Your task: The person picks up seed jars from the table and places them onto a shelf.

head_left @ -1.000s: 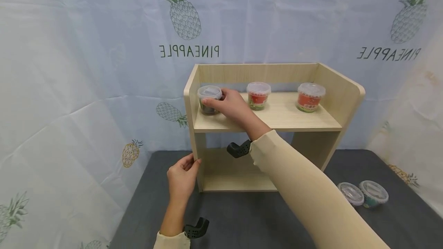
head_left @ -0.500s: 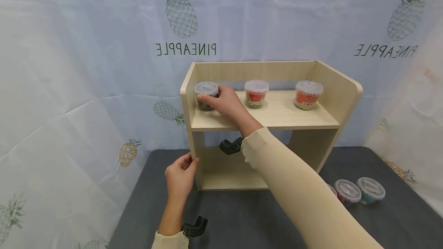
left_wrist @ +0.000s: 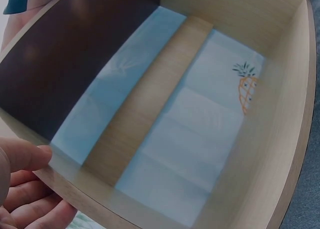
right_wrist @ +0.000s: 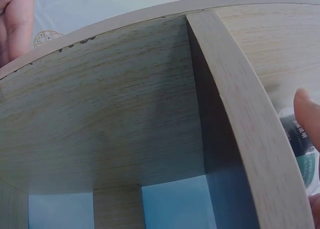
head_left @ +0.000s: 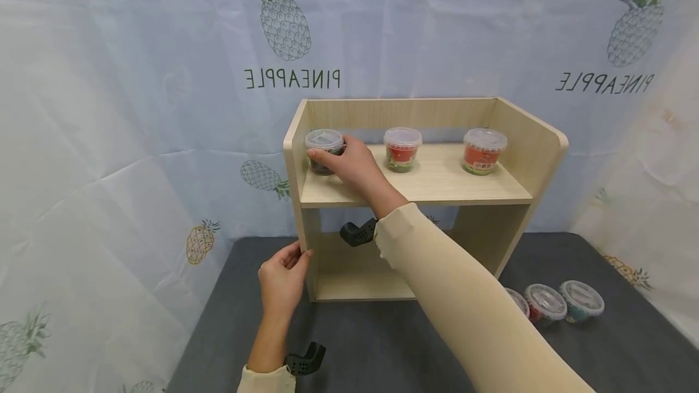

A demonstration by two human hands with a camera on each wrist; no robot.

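Note:
On the upper board of a small wooden shelf (head_left: 382,202), at its left end, stands a round plastic tub (head_left: 322,140) with a clear lid. My right hand (head_left: 355,168) grips this tub, thumb across its front and fingers around its far side. The right wrist view catches part of its dark and green label (right_wrist: 300,139) beside the thumb (right_wrist: 307,114). Lower down, my left hand (head_left: 284,275) pinches the front edge of the shelf's left side panel. In the left wrist view the thumb (left_wrist: 30,156) lies inside the panel and the other fingers outside.
Two tubs with red labels stand on the upper board, one mid-board (head_left: 402,149) and one to the right (head_left: 483,150). Several lidded tubs (head_left: 546,302) sit on the dark table (head_left: 377,344) at right, one partly behind my right sleeve. A pineapple-print cloth (head_left: 164,108) hangs behind.
My right thumb has slid farther left across the tub's front, and the right forearm has shifted left, uncovering another tub on the table. The left hand keeps its place on the panel.

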